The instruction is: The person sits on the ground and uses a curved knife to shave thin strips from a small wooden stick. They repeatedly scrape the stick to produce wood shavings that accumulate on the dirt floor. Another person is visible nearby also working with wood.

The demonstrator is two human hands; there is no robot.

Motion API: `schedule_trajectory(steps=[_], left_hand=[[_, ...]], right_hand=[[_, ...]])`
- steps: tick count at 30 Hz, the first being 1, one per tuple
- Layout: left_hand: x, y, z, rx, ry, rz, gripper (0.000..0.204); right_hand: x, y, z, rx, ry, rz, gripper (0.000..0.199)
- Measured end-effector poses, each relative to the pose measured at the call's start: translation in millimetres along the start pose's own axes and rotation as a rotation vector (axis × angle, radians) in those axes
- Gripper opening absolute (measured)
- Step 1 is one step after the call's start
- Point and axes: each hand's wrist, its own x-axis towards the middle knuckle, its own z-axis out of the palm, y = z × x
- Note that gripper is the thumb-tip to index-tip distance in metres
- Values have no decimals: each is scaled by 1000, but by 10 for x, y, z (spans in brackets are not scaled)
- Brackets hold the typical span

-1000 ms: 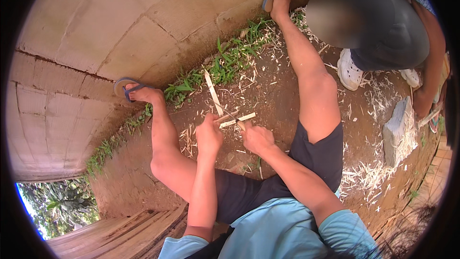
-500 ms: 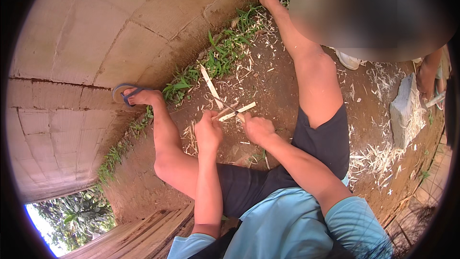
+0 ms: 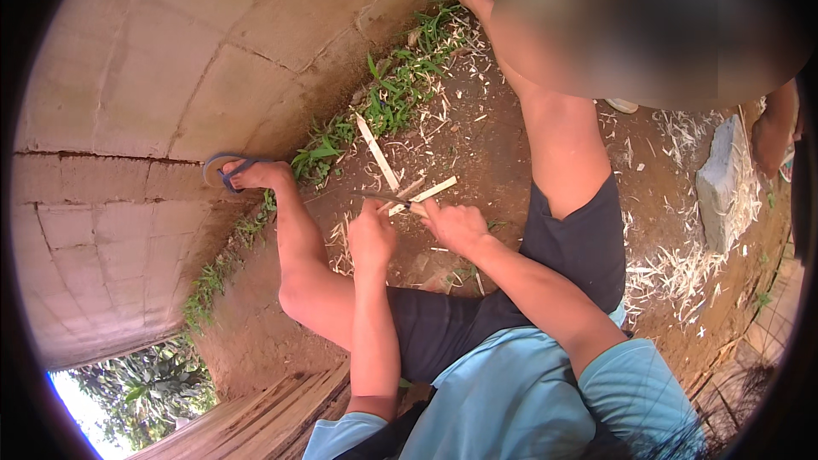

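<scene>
Knife blade (image 3: pixel 375 195): dark grey
Knife handle (image 3: pixel 418 209): light tan, dark band beside blade
Thin stick (image 3: pixel 411 188): brown
Wood strip (image 3: pixel 377 152): pale cream, plain
Shavings (image 3: pixel 669 285): cream-white
Shirt (image 3: pixel 503 392): light blue, plain
Shorts (image 3: pixel 443 324): black, plain
Sandal (image 3: pixel 226 177): blue strap, grey-blue sole
Wall (image 3: pixel 145 77): beige, darker joint lines
Ground (image 3: pixel 247 332): reddish brown, flecked with cream-white
Plants (image 3: pixel 320 153): bright green
Stone block (image 3: pixel 720 179): light grey
Planks (image 3: pixel 264 413): brown, dark lengthwise streaks

Metal knife blade (image 3: pixel 375 196), matt wooden strip (image 3: pixel 440 187), rough stone-like block (image 3: pixel 718 183)
</scene>
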Motion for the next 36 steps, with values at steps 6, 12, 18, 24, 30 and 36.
schedule_trajectory(steps=[6, 12, 18, 24, 30, 36], left_hand=[[4, -67, 11, 12, 24, 51, 17], [31, -190, 88, -34, -1, -104, 18], [53, -323, 123, 117, -3, -103, 25], [39, -124, -17, 123, -46, -183, 36], [24, 1, -102, 66, -126, -222, 38], [-22, -96, -53, 216, 63, -40, 38]], right_hand=[[272, 330, 379, -94, 78, 96, 27], [-87, -137, -78, 31, 18, -79, 28], [96, 148, 341, 31, 30, 58, 30], [-136, -208, 10, 110, 0, -79, 30], [120, 124, 427, 59, 48, 40, 30], [-72, -68, 89, 76, 32, -84, 30]])
